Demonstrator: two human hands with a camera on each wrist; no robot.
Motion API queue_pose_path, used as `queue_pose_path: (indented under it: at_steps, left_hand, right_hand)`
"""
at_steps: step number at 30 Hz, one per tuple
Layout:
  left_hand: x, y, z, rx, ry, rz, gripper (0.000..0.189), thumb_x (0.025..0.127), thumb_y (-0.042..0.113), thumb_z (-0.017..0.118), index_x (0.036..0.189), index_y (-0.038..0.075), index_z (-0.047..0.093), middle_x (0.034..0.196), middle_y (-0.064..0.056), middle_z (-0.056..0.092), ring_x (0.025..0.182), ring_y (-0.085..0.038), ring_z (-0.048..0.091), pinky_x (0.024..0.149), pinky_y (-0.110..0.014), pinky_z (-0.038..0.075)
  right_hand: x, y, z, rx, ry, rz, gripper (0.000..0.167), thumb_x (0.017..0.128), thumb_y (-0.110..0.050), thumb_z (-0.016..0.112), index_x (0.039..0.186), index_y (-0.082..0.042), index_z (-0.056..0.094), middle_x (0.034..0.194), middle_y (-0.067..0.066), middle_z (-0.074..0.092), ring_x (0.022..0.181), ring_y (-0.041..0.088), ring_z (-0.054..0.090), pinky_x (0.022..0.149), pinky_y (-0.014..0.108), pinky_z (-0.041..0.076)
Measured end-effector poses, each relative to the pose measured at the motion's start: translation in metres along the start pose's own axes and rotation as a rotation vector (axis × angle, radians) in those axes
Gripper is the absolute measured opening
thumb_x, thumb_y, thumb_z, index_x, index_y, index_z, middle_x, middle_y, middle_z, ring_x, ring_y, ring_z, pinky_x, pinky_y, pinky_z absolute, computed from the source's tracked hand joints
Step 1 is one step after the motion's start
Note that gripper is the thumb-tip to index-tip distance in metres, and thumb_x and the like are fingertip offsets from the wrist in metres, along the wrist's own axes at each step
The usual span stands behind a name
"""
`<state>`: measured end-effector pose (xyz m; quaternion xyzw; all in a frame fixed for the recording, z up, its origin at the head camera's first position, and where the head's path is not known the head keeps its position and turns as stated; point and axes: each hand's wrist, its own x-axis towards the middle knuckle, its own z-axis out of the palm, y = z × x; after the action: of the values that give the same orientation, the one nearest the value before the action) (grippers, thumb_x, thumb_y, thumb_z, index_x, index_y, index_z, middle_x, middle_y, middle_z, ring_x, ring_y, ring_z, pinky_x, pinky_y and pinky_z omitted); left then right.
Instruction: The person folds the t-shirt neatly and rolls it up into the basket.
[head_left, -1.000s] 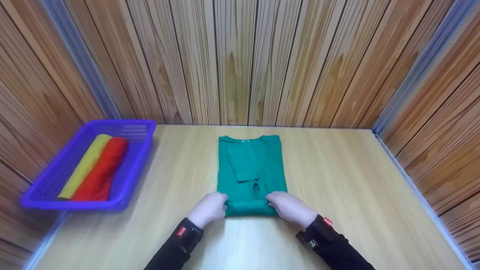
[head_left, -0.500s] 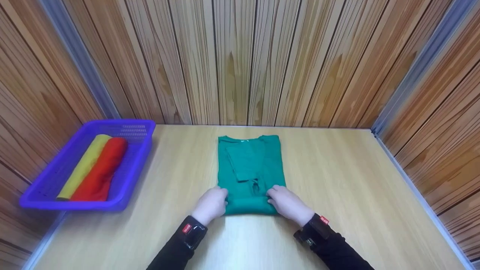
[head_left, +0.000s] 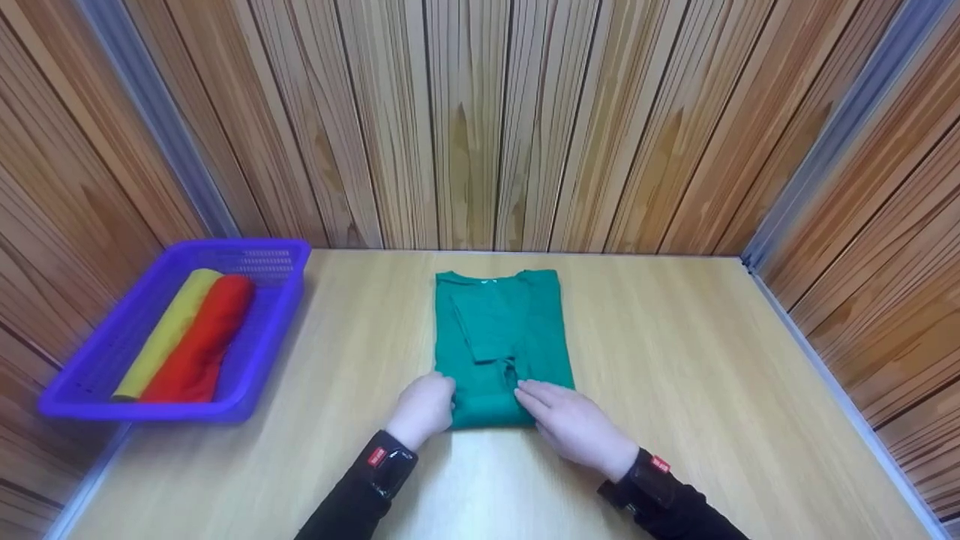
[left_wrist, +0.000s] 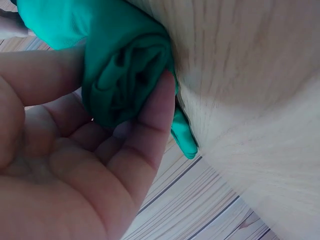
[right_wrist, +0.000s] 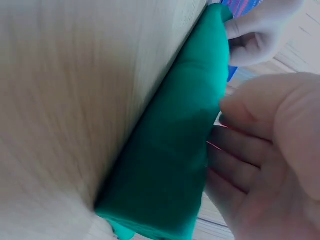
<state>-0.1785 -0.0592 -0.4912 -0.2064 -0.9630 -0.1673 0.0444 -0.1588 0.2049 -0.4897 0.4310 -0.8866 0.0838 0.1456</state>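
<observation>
A green shirt (head_left: 544,330) lies on the table, its near hem rolled into a thick roll and its collar at the far end. A sleeve is folded over its middle. My left hand (head_left: 422,409) grips the roll's left end; in the left wrist view, thumb and fingers curl round the spiral end of the green roll (left_wrist: 127,75). My right hand (head_left: 581,427) lies over the roll's right part with its fingers extended. The right wrist view has the fingers of my right hand (right_wrist: 265,150) fairly straight along the roll's far side (right_wrist: 165,130).
To the left stands a purple basket (head_left: 262,375) holding a yellow cloth roll (head_left: 171,330) and a red cloth roll (head_left: 202,337). The light wood table (head_left: 675,337) meets wood-panelled walls (head_left: 480,127) at the back and sides.
My right hand has released the roll's right end, moved inward and straightened its fingers over the roll. The roll has thickened slightly, away from me. My left hand moved slightly forward, keeping its grip.
</observation>
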Motion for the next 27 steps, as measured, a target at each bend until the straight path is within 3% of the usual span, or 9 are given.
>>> queue_pose_path:
  at_steps: [7, 12, 17, 22, 27]
  left_hand:
    - [-0.001, 0.0, -0.002, 0.001, 0.018, 0.005, 0.015, 0.076, 0.002, 0.074, 0.075, 0.005, 0.059, 0.073, -0.005, 0.054, 0.067, -0.026, 0.057, 0.061, -0.041, 0.05]
    - [-0.004, -0.001, 0.0, 0.002, 0.028, 0.013, 0.013, 0.081, 0.005, 0.074, 0.077, 0.004, 0.061, 0.074, -0.006, 0.056, 0.07, -0.028, 0.06, 0.062, -0.041, 0.05]
    - [-0.01, -0.003, 0.001, 0.018, 0.08, 0.025, 0.015, 0.085, 0.009, 0.074, 0.077, 0.006, 0.062, 0.072, -0.005, 0.057, 0.068, -0.027, 0.061, 0.057, -0.039, 0.049]
    - [-0.021, 0.0, 0.001, 0.109, 0.15, 0.05, 0.014, 0.084, 0.011, 0.076, 0.083, 0.005, 0.064, 0.074, -0.007, 0.061, 0.069, -0.027, 0.062, 0.056, -0.039, 0.05]
    - [-0.031, 0.005, 0.0, 0.242, 0.237, 0.124, 0.025, 0.083, 0.005, 0.075, 0.107, 0.0, 0.069, 0.101, -0.014, 0.07, 0.09, -0.03, 0.067, 0.072, -0.041, 0.056]
  right_hand:
    - [-0.009, -0.004, -0.001, -0.053, 0.008, -0.037, 0.046, 0.088, -0.004, 0.068, 0.133, 0.003, 0.058, 0.136, 0.02, 0.057, 0.125, 0.034, 0.055, 0.097, 0.047, 0.048]
    - [-0.012, -0.004, 0.002, -0.073, -0.031, -0.044, 0.047, 0.089, -0.004, 0.067, 0.133, 0.005, 0.057, 0.136, 0.022, 0.057, 0.126, 0.034, 0.054, 0.1, 0.047, 0.046]
    - [-0.012, -0.003, 0.004, -0.064, -0.075, -0.024, 0.046, 0.092, -0.006, 0.064, 0.136, 0.005, 0.055, 0.139, 0.021, 0.054, 0.128, 0.034, 0.052, 0.103, 0.048, 0.043]
    - [-0.013, -0.003, 0.004, -0.031, -0.109, 0.003, 0.046, 0.095, -0.008, 0.062, 0.138, 0.004, 0.052, 0.142, 0.02, 0.052, 0.131, 0.033, 0.05, 0.105, 0.048, 0.041]
    - [-0.013, -0.002, 0.004, 0.0, -0.122, 0.018, 0.048, 0.095, -0.007, 0.063, 0.139, 0.004, 0.051, 0.142, 0.02, 0.052, 0.131, 0.033, 0.049, 0.105, 0.048, 0.041]
